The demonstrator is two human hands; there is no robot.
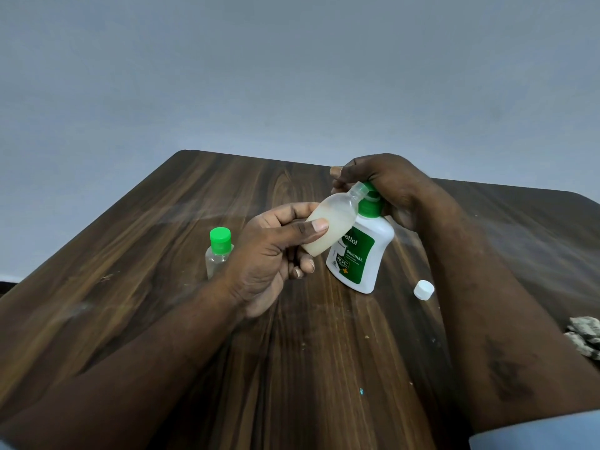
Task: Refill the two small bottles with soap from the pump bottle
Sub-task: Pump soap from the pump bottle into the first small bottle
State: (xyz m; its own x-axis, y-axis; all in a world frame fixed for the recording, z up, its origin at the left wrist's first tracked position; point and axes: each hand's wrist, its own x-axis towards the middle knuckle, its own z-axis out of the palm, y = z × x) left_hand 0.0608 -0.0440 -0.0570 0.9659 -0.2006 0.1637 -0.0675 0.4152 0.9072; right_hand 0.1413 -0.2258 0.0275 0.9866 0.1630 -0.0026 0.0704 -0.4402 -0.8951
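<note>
Nearest, a light blue sleeve cuff [535, 430] on the right forearm. Left hand [272, 254] above the dark wooden table [162, 287], fingers [292, 213] wrapped round a small frosted plastic bottle [328, 222]: uncapped, tilted, pale milky soap inside, neck at the nozzle of the white pump bottle [360, 254]. Right hand [386, 183] fingers curled over its green pump head [370, 190]. Behind the left wrist, upright, a small clear bottle with green cap [218, 251]. Beside the pump bottle, a white cap [424, 290].
</note>
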